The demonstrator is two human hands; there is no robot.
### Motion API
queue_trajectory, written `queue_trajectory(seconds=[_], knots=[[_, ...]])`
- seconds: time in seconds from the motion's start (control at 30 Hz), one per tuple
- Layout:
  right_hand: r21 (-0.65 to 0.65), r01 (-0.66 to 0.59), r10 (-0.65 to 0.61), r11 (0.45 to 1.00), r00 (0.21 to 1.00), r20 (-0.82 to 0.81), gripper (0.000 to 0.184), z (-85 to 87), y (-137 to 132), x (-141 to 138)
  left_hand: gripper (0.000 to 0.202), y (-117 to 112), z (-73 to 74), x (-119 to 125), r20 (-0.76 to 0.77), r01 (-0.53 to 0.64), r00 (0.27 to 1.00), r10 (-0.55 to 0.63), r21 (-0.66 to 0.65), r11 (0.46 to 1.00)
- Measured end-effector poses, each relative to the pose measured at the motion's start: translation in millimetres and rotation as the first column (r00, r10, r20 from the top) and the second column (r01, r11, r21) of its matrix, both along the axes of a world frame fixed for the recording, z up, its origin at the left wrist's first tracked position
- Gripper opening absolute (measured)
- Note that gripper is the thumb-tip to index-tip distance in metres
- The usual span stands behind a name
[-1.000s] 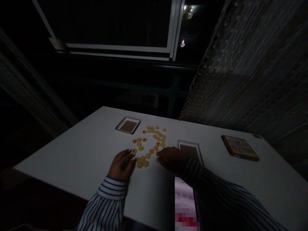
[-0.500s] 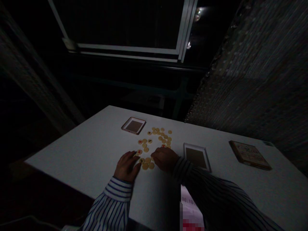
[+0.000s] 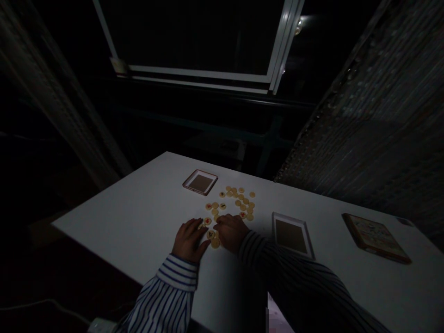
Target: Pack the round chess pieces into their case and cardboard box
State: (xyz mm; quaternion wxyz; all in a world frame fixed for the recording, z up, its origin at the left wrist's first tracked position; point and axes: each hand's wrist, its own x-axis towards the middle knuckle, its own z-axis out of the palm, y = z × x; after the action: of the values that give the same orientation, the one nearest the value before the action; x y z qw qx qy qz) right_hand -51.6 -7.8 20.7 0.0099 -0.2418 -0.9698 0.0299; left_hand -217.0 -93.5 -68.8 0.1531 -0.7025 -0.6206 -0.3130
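Round wooden Chinese chess pieces (image 3: 245, 201) lie loosely scattered on the white table, several showing red or black characters and many blank-looking. My left hand (image 3: 189, 239) rests at the near left edge of the group, fingers spread and thumb apart. Its fingertips are beside a red-marked piece (image 3: 207, 221) and a black-marked piece (image 3: 211, 235). Across from it, my right hand (image 3: 231, 232) is palm down with fingers curled among the nearest pieces. It partly covers some of them, and what its fingertips hold, if anything, is hidden.
A shallow open box tray (image 3: 200, 182) sits beyond the pieces to the left. Another shallow tray (image 3: 293, 235) lies right of my right hand, near my forearm. Farther right is a flat printed box (image 3: 376, 238). The white table (image 3: 121, 208) is dimly lit, with curtains on both sides.
My right hand has moved left over the nearest pieces, closer to my left hand. The left hand stays about where it was on the table. The view has shifted slightly.
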Motion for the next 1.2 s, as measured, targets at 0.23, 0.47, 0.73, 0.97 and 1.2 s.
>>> queue_trajectory(seconds=[0.23, 0.47, 0.73, 0.97, 1.2], knots=[[0.035, -0.001, 0.002, 0.999, 0.999, -0.038, 0.022, -6.6, -2, -3, 0.033, -1, 3.7, 5, -0.014, -0.038, 0.999, 0.038, -0.021, 0.999], [0.013, -0.004, 0.004, 1.000, 0.999, -0.045, 0.022, -8.0, -5, -5, 0.030, 1, 4.2, 7, -0.015, -0.043, 0.999, 0.042, -0.017, 0.999], [-0.035, -0.012, 0.011, 0.999, 0.999, -0.032, 0.023, -1.4, -4, -6, 0.026, 0, 7.1, 13, 0.031, -0.077, 0.996, 0.078, -0.031, 0.997], [-0.068, -0.013, 0.010, 0.998, 0.999, -0.043, 0.025, 5.8, -6, -5, 0.023, -2, 13.7, 16, 0.029, -0.078, 0.996, 0.079, -0.024, 0.997], [-0.106, -0.011, 0.002, 0.994, 0.996, -0.088, 0.025, 13.2, -5, -3, 0.022, -5, 20.0, 19, 0.048, -0.065, 0.997, 0.064, 0.030, 0.997]])
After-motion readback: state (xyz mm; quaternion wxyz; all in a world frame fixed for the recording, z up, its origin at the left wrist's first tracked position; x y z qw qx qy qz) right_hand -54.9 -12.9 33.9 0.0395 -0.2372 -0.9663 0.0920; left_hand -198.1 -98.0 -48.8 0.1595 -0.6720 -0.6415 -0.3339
